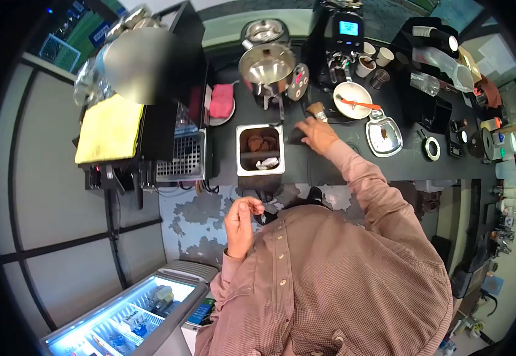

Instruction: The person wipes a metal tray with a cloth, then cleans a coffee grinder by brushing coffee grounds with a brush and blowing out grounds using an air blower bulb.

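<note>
My right hand (318,134) reaches over the dark counter, fingers stretched to the left with nothing seen in them; its fingertips are low against the black surface, just below a short wooden-handled brush (316,110). To its left stands a rectangular steel container (239,151) with dark brown lumps (262,143) and a crumpled whitish piece (267,163) inside. My left hand (242,221) hovers in front of my chest, below the counter's edge, fingers loosely curled together and apparently holding nothing.
Behind the container, a steel pot (267,64) sits near a grinder with a lit display (348,28). A white pan (344,105) holds an orange-handled utensil (359,104). Rightward lies a small metal tray (383,139). A pink cloth (221,101) and yellow cloth (109,129) are leftward.
</note>
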Demonstrator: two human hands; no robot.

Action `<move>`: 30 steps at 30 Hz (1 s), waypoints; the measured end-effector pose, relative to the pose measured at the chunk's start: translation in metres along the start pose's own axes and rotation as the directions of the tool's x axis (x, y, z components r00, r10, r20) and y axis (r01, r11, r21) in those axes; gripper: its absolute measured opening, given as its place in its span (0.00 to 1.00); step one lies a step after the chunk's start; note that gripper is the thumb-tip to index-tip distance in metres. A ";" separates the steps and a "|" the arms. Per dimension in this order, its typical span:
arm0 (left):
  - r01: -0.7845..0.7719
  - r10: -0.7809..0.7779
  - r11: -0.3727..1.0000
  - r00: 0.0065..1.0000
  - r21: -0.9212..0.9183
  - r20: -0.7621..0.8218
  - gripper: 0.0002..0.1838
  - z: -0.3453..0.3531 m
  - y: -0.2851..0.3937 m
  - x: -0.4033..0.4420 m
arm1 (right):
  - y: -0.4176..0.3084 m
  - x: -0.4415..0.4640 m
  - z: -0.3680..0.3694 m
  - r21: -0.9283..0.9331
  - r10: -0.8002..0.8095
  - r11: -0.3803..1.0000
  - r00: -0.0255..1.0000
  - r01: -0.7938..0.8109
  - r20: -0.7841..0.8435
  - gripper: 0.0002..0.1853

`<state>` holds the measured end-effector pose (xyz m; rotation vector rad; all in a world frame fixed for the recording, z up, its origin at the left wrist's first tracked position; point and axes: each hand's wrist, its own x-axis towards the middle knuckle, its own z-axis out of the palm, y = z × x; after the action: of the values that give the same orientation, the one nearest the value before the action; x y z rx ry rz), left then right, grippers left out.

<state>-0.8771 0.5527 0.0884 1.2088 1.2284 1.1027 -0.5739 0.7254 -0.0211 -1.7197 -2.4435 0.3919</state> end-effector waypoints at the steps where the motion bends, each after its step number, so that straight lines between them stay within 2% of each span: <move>1: 0.017 -0.017 1.000 1.000 0.009 -0.008 0.25 -0.011 -0.004 -0.004 | -0.006 -0.007 -0.003 0.182 0.028 0.983 0.993 -0.007 -0.111 0.24; 3: 0.053 -0.055 0.998 0.998 -0.037 -0.042 0.22 -0.032 -0.022 -0.008 | -0.026 -0.022 -0.017 0.574 0.178 0.803 0.984 -0.159 0.023 0.28; 4: 0.075 -0.079 0.995 0.995 -0.065 -0.057 0.19 -0.039 -0.024 -0.006 | -0.043 -0.031 -0.021 0.724 0.236 0.654 0.969 -0.218 0.079 0.28; 5: 0.075 -0.079 0.994 0.995 -0.081 -0.057 0.19 -0.044 -0.023 -0.005 | -0.062 -0.040 -0.018 0.812 0.261 0.547 0.963 -0.205 0.067 0.27; 6: -0.080 0.083 0.990 0.996 0.114 -0.018 0.15 -0.045 -0.009 0.001 | -0.083 -0.049 -0.014 0.884 0.287 0.431 0.956 -0.181 0.055 0.27; 7: -0.240 0.237 0.924 0.970 0.298 0.049 0.12 -0.047 0.002 0.009 | -0.105 -0.056 -0.004 0.910 0.271 0.403 0.962 -0.095 -0.020 0.26; 8: -0.357 0.311 0.877 0.932 0.321 0.186 0.18 -0.050 0.008 0.019 | -0.136 -0.065 -0.011 0.972 0.247 0.147 0.958 -0.183 0.143 0.28; 9: -0.471 0.386 0.802 0.878 0.367 0.284 0.21 -0.049 0.020 0.030 | -0.167 -0.069 -0.010 0.992 0.202 -0.060 0.972 -0.112 0.122 0.27; 10: -0.584 0.448 0.707 0.806 0.398 0.388 0.24 -0.045 0.035 0.041 | -0.187 -0.076 -0.002 0.991 0.171 -0.110 0.980 -0.080 0.098 0.26; 11: -0.649 0.469 0.652 0.752 0.392 0.464 0.27 -0.040 0.048 0.052 | -0.193 -0.083 0.000 0.969 0.154 0.170 0.976 -0.177 0.151 0.26; 12: -0.710 0.482 0.594 0.691 0.379 0.540 0.30 -0.035 0.057 0.061 | -0.200 -0.088 -0.008 0.851 0.020 0.520 0.995 0.075 -0.100 0.29; 13: -0.736 0.434 0.535 0.660 0.415 0.613 0.35 -0.030 0.061 0.067 | -0.203 -0.085 -0.016 0.796 -0.027 0.584 0.985 0.156 -0.172 0.29; 14: -0.753 0.445 0.519 0.642 0.404 0.624 0.35 -0.025 0.066 0.072 | -0.205 -0.082 -0.023 0.731 -0.080 0.641 0.968 0.233 -0.239 0.30; 16: -0.761 0.380 0.398 0.645 0.512 0.663 0.42 -0.017 0.076 0.081 | -0.199 -0.079 -0.040 0.684 -0.093 0.658 0.936 0.313 -0.339 0.30; 17: -0.763 0.369 0.392 0.642 0.514 0.672 0.48 -0.013 0.073 0.088 | -0.195 -0.075 -0.048 0.639 -0.119 0.667 0.902 0.382 -0.415 0.30; 18: -0.772 0.373 0.377 0.632 0.512 0.679 0.48 -0.009 0.078 0.094 | -0.193 -0.070 -0.055 0.633 -0.116 0.668 0.894 0.392 -0.432 0.30; 20: -0.771 0.417 0.447 0.629 0.454 0.656 0.51 0.000 0.091 0.105 | -0.186 -0.062 -0.066 0.711 -0.054 0.600 0.905 0.366 -0.421 0.30; 21: -0.777 0.407 0.407 0.625 0.480 0.667 0.54 0.005 0.094 0.110 | -0.181 -0.057 -0.069 0.706 -0.076 0.600 0.906 0.375 -0.417 0.31; 25: -0.778 0.399 0.332 0.628 0.533 0.668 0.57 0.028 0.110 0.129 | -0.154 -0.034 -0.065 0.699 -0.097 0.547 0.864 0.460 -0.493 0.28; 27: -0.763 0.397 0.335 0.646 0.553 0.652 0.58 0.042 0.118 0.139 | -0.141 -0.021 -0.078 0.809 -0.056 0.368 0.879 0.459 -0.474 0.24; 28: -0.757 0.398 0.347 0.654 0.554 0.643 0.58 0.049 0.122 0.144 | -0.135 -0.015 -0.089 0.812 -0.067 0.349 0.876 0.469 -0.477 0.24; 30: -0.752 0.404 0.337 0.659 0.566 0.635 0.60 0.060 0.128 0.160 | -0.117 -0.001 -0.110 0.749 -0.116 0.422 0.850 0.511 -0.515 0.21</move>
<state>-0.8039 0.7177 0.2027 2.6551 0.9548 0.6651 -0.6519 0.7028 0.1173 -0.7321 -1.6631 0.9309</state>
